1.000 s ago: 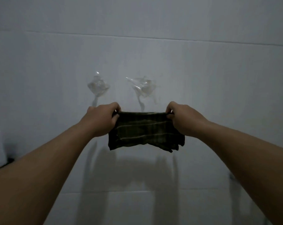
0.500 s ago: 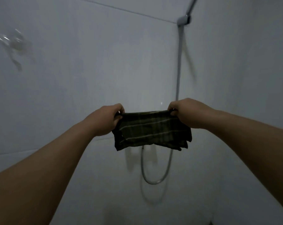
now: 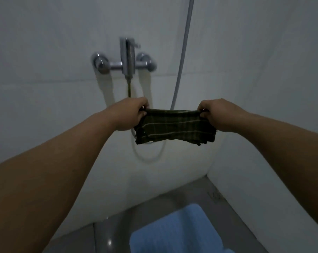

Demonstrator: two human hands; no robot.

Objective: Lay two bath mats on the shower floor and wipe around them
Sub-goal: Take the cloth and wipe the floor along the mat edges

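View has swung from bare wall to shower mixer and blue mat on floor; left hand and right hand keep fingers pinching cloth taut; wiping looks next.

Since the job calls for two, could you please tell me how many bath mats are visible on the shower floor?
1: a blue bath mat lies on the shower floor at the bottom of the view, cut off by the frame edge. A second may lie out of view.
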